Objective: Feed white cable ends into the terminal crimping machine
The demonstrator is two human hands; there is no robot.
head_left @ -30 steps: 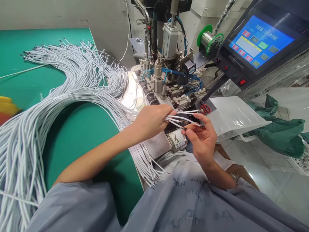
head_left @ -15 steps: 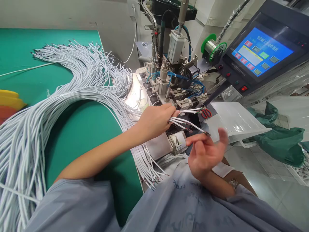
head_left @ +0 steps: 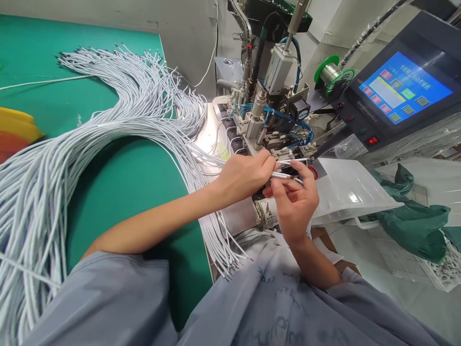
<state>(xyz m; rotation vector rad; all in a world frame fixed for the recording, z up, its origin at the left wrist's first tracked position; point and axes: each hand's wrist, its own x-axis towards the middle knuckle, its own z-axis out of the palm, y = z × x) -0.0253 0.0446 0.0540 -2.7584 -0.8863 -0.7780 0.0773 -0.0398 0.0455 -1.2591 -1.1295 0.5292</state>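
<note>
My left hand (head_left: pixel 248 173) is closed around several thin white cables (head_left: pixel 283 175), whose stripped ends stick out to the right. Curled round those ends from the right is my right hand (head_left: pixel 298 202), its thumb below and its index finger above; part of the wires is hidden by the fingers. Both hands are just in front of a bench machine (head_left: pixel 255 120) with metal cylinders and blue air tubes. A large bundle of white cables (head_left: pixel 118 126) sweeps across the green table (head_left: pixel 144 178), with loose stripped ends hanging near my lap.
A control panel with a lit blue screen (head_left: pixel 405 89) stands to the right, beside a spool of solder wire (head_left: pixel 329 74). Below are a white plastic bin (head_left: pixel 356 187) and a green bag (head_left: pixel 414 230). Red-handled scissors (head_left: pixel 314 171) lie behind my right hand.
My right hand has moved up and left, from apart with spread fingers to closing on the cable ends. The left hand still grips the cables. The view has shifted slightly.
</note>
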